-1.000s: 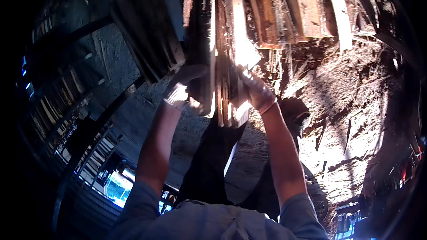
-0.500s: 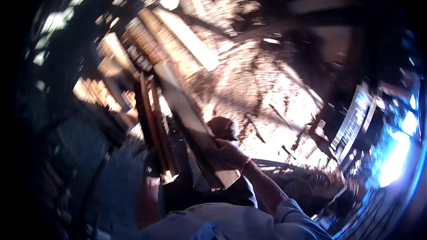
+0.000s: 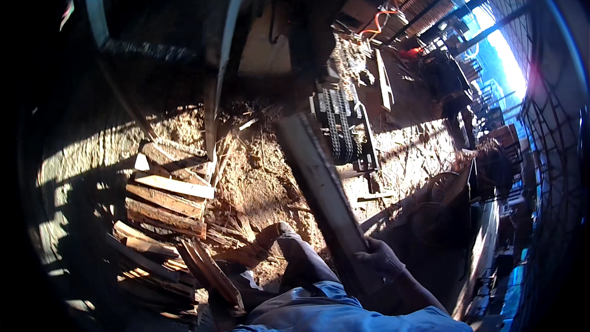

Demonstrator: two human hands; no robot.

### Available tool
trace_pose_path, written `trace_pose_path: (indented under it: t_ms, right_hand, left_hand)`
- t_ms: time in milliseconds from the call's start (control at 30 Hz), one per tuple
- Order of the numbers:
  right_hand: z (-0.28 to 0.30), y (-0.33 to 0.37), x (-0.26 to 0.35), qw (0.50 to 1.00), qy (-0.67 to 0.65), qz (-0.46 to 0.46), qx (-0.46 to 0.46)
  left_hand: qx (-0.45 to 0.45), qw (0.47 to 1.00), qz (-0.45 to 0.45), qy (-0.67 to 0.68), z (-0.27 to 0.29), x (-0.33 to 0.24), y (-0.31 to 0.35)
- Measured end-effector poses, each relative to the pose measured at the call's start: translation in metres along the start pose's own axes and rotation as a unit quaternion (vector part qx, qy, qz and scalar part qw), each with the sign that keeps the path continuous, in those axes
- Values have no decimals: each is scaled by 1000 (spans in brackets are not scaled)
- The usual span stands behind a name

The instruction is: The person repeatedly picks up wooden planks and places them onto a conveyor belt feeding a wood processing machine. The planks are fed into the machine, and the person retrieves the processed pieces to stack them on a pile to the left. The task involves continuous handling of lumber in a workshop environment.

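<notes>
Head view, right grip [image 3: 382,259] clasping long board [image 3: 321,178], left grip hidden, cannot tell

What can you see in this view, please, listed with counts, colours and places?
Long board: one, pale-faced with dark edges, centre
Loose boards: several, tan and brown, ground at left
Narrow boards: at least two, brown, tilted, lower left
Chain mechanism: one, black, right of the board's far end
Wood debris: uncountable, straw-coloured, ground
Posts: two, grey, upper left
Ribbed stack: one, reddish brown, top right
Shirt: one, pale blue-grey, bottom edge
Right hand: one, skin tone shadowed, gripping the board, lower right of centre
Left hand: not visible
</notes>
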State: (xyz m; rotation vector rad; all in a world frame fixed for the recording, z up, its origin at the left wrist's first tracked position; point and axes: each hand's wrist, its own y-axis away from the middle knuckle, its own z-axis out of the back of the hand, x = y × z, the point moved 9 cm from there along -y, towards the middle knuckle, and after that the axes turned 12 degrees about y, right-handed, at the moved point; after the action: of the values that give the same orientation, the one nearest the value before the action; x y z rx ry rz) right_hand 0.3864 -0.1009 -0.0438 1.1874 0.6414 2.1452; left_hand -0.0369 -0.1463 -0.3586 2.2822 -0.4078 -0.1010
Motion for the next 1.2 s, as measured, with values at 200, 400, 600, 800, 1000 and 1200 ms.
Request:
trace_pose_path:
  t_ms: [200,400,600,800,1000,1200]
  right_hand:
    - [91,-36,-5,968,-166,-39,-187]
    - [197,-200,92,981,-45,66,-178]
    - [254,-357,204,977,-82,155,-119]
    - [266,-480,316,928,305,176,-122]
    - [253,-478,318,970,63,179,-154]
    - [282,-507,362,943,150,213,-206]
  left_hand:
    - [7,995,-26,-101,-73,-12,4]
    - [8,977,-131,-167,-169,-17,11]
    - [-32,976,-145,-159,-165,55,27]
    - [-70,979,-119,-151,-108,121,47]
    - [-87,983,-159,14,-158,170,54]
    - [-77,989,-129,-5,-171,184,36]
